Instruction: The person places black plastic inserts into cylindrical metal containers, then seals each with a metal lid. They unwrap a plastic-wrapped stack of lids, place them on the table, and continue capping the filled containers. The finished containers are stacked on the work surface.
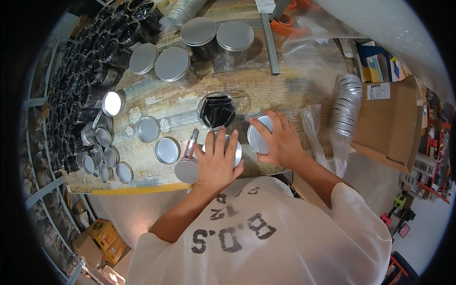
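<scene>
My left hand (217, 159) lies palm down with its fingers stretched over a round silver lid (236, 153), part of which it hides. Around the rim of another silver lid (259, 137) curl the thumb and fingers of my right hand (282, 142). Whether a jar is under either lid I cannot tell. Just beyond my left fingertips stands an uncovered clear jar (217, 110) holding black packets. A red and grey utility knife (191, 143) lies left of my left hand, beside a silver lid (186, 171). Two more loose lids, one of them (167, 150), lie farther left.
Lidded jars (198, 32) stand at the back, and many dark-filled jars (102, 71) crowd the left side. Small lids (111, 156) cluster at the left front. On the right are a wrapped silver stack (346, 104), an open cardboard box (387, 123) and bubble wrap (318, 57).
</scene>
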### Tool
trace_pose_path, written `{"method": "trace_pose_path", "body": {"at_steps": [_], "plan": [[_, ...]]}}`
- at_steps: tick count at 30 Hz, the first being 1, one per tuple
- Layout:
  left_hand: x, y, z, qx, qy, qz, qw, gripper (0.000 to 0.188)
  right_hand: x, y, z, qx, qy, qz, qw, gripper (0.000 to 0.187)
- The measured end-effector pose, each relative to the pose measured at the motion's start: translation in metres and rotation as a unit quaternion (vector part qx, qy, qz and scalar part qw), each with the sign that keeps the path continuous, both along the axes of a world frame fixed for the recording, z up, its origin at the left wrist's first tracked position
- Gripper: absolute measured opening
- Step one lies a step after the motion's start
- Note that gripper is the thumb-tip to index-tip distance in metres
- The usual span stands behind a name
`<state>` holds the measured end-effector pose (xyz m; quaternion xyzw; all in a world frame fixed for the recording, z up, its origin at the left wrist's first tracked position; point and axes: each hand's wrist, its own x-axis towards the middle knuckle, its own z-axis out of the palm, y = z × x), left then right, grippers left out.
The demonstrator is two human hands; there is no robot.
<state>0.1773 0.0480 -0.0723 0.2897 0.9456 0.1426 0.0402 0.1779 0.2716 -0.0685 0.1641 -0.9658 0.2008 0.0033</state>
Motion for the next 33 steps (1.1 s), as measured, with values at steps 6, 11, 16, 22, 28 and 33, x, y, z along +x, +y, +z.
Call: {"method": "trace_pose_path", "body": {"at_steps": [6,11,16,22,28,33], "plan": [[0.009,-0.007,0.001,-0.019,0.014,-0.019,1.000,0.078,0.009,0.006,-0.001,0.004,-0.024,-0.013,1.000,0.090],[0.019,-0.019,-0.003,-0.016,-0.003,-0.054,0.998,0.075,0.024,0.007,-0.007,-0.038,-0.031,-0.063,0.997,0.087],[0.016,-0.016,-0.010,-0.040,0.023,-0.069,0.997,0.072,0.020,-0.008,-0.014,-0.023,-0.014,-0.076,0.997,0.086],[0.009,-0.022,0.003,0.002,0.055,-0.086,0.995,0.083,0.027,-0.005,0.006,0.002,0.032,-0.128,0.991,0.086],[0.049,-0.045,0.043,0.588,-0.160,-0.123,0.783,0.101,0.115,-0.042,0.165,-0.338,-0.018,-0.111,0.934,0.085],[0.091,-0.051,0.103,0.795,-0.353,-0.015,0.494,0.082,0.150,-0.093,0.186,-0.317,0.149,-0.008,0.937,0.088]]}}
